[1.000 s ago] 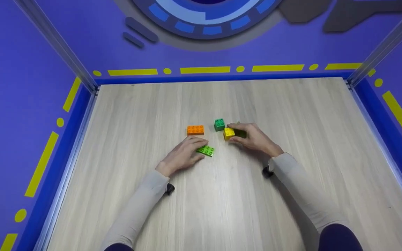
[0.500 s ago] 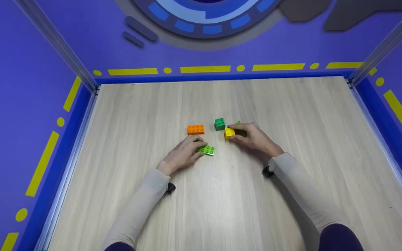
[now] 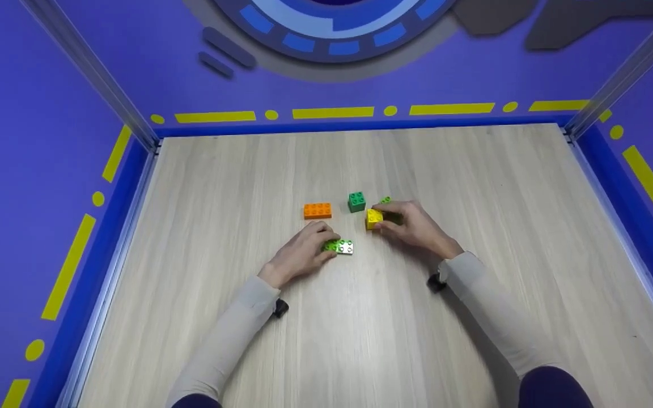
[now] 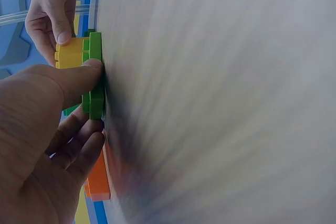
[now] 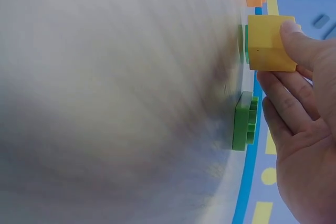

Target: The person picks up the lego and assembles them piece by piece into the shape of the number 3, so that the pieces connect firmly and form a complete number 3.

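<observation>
My left hand (image 3: 321, 243) pinches a flat light green brick (image 3: 340, 246) that lies on the wooden table (image 3: 360, 328). In the left wrist view the thumb (image 4: 79, 74) presses on that flat brick (image 4: 95, 77). My right hand (image 3: 388, 219) grips a yellow cube brick (image 3: 373, 218) between thumb and fingers. The right wrist view shows the thumb (image 5: 302, 40) on the yellow brick (image 5: 268, 43). Whether the yellow brick touches the table I cannot tell.
A dark green square brick (image 3: 356, 202) and an orange long brick (image 3: 317, 211) sit just beyond the hands. Another light green brick (image 3: 386, 200) peeks out behind my right hand, seen also as a green plate (image 5: 244, 121). Purple walls enclose the table.
Both hands have stayed on their bricks and barely shifted. The right end of the flat light green brick now shows a pale glare, as if slightly tipped.
</observation>
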Tool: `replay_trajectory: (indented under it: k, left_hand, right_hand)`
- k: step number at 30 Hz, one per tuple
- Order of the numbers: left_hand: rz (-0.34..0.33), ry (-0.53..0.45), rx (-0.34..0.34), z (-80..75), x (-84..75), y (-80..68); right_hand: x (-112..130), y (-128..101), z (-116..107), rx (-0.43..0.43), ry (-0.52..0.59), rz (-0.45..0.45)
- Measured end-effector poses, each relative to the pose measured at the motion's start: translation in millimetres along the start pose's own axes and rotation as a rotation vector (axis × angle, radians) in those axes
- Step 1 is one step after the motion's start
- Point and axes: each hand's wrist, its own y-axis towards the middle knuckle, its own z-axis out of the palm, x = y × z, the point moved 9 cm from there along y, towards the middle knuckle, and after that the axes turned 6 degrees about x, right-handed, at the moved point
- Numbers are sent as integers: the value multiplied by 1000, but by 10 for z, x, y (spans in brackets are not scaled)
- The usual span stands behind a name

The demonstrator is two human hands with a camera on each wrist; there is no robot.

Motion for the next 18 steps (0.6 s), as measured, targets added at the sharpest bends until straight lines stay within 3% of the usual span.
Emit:
replay_trajectory:
  k: [10, 18]
  left_hand:
    - [-3, 22, 2, 19, -61, 5]
    - [-12, -3, 13, 74, -90, 35]
  right_hand:
    - [70, -83, -6, -15, 23, 19]
    - [131, -169, -29, -48, 58, -27]
